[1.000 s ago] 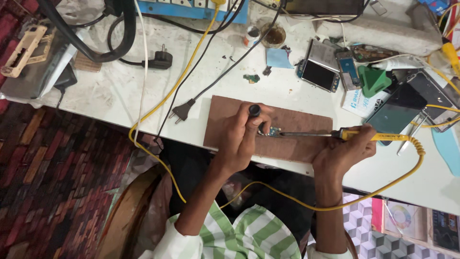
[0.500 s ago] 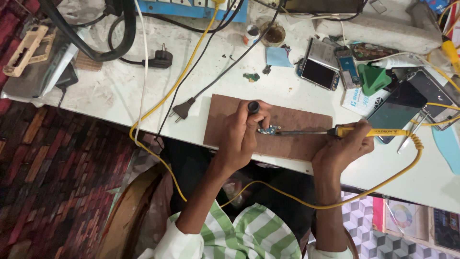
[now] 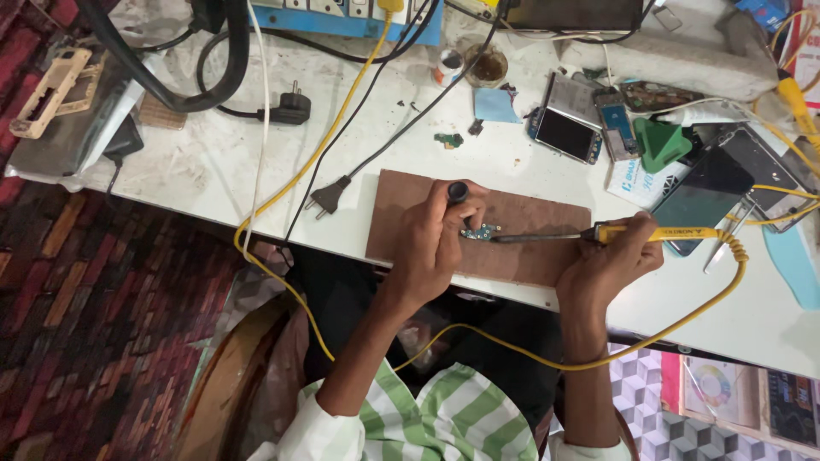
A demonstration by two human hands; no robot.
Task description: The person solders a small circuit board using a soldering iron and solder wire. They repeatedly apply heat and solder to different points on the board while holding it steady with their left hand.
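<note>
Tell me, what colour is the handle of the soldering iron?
Yellow, like its cable; the soldering iron in the right hand shows best in the head view.

Open tabletop left of brown board, broken only by black two-pin plug and yellow cable running diagonally across. Bare board strip right of small circuit board, under soldering iron. Far edge blocked: blue power strip, thick black hose, small jars. Right side crowded with phone parts, green triangular tool, dark screen, tweezers. Yellow cable loop hanging off near edge between both hands.
</note>
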